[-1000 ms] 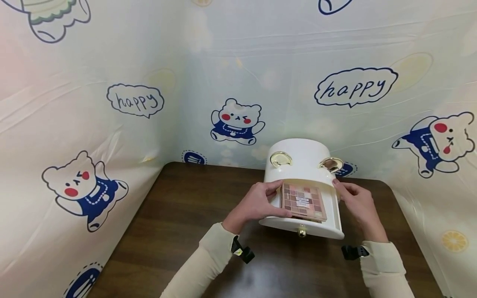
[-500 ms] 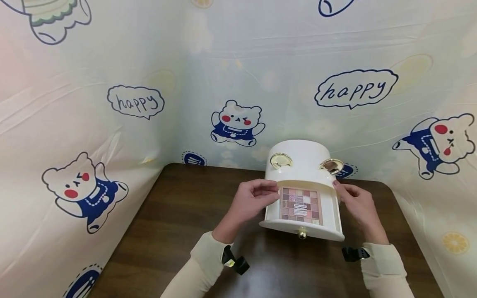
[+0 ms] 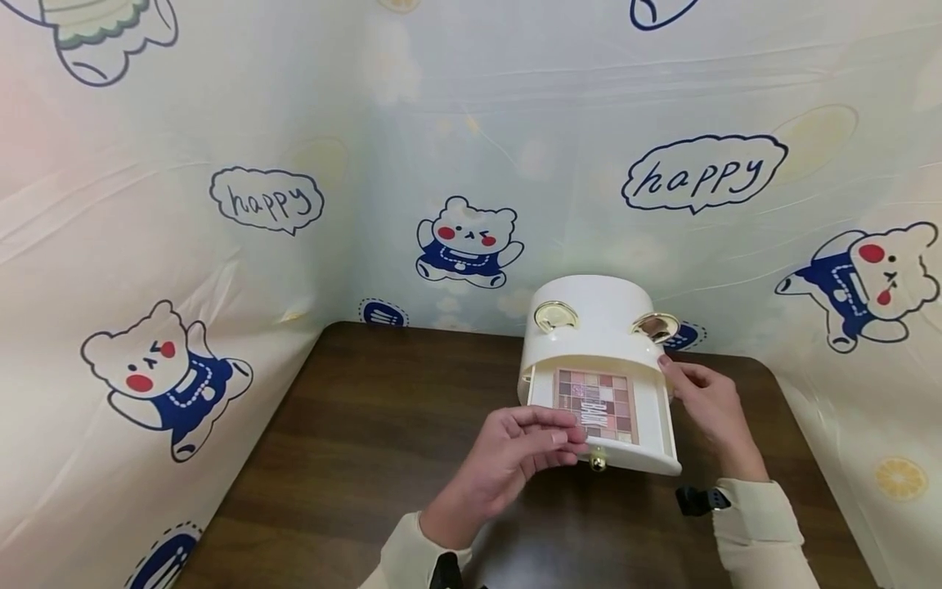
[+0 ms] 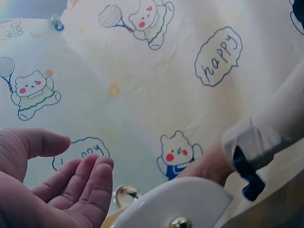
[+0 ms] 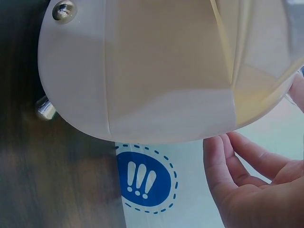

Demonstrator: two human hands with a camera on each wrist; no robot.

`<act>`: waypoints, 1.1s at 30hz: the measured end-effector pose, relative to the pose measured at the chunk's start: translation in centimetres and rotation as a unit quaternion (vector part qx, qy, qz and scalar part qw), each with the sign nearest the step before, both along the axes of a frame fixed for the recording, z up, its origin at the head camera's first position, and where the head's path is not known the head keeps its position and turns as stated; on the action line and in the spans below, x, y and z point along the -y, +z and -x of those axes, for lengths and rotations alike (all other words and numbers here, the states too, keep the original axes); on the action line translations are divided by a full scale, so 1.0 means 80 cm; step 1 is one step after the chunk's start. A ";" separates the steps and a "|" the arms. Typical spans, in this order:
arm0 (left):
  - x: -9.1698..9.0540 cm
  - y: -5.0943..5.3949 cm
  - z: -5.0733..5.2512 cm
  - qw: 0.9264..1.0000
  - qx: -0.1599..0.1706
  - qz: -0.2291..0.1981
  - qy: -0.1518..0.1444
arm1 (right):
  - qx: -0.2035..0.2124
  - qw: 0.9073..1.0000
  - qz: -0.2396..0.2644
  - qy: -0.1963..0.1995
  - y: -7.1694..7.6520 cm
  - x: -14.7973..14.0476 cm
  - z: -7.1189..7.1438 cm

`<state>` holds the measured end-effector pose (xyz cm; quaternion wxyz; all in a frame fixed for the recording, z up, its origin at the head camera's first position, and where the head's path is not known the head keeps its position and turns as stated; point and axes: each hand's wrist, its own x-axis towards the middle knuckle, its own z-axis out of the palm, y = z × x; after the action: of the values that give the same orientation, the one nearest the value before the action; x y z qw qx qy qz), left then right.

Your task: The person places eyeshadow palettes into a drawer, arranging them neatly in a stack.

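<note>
A white rounded storage box [image 3: 589, 298] with gold ears stands at the table's back right. Its drawer [image 3: 651, 413] is pulled out, and an eyeshadow palette [image 3: 614, 393] lies flat inside. My left hand [image 3: 515, 454] is over the drawer's front left corner beside the gold knob [image 3: 598, 460], hiding part of the palette. In the left wrist view its fingers [image 4: 95, 190] are loosely bent, with nothing between them and the thumb. My right hand [image 3: 710, 409] holds the box's right side, thumb near the right ear. Its fingertips [image 5: 216, 142] touch the box wall in the right wrist view.
The dark wooden table [image 3: 353, 433] extends to the left and front of the box. A printed cloth with bears [image 3: 471, 245] hangs close behind the box and along both sides.
My left hand has let go of the palette, which now lies lower in the drawer, and moved down to the drawer's front edge. My right hand has stayed at the box's side.
</note>
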<state>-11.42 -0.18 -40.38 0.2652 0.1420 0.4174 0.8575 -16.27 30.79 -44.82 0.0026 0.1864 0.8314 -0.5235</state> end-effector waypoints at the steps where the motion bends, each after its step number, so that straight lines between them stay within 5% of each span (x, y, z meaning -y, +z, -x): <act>1: -0.001 -0.001 -0.004 1.000 0.003 -0.011 -0.009 | 0.000 1.000 0.001 0.000 0.001 0.000 0.000; 9: -0.013 -0.023 -0.028 0.996 0.043 -0.042 -0.071 | 0.001 1.000 0.001 0.001 0.002 0.000 -0.001; 17: -0.021 -0.057 -0.031 0.982 0.128 -0.023 -0.134 | 0.004 1.000 0.000 -0.005 0.002 0.001 0.000; 27: -0.035 -0.095 -0.024 0.973 0.175 0.006 -0.150 | 0.002 1.000 0.004 -0.009 0.001 0.000 -0.001; 33: -0.048 -0.110 -0.016 0.970 0.218 0.017 -0.103 | 0.004 1.000 0.007 -0.004 0.000 0.000 0.001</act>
<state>-10.10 3.65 -49.20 0.4392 -0.0108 0.3472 0.8285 -16.34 30.75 -44.85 0.0048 0.1922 0.8268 -0.5287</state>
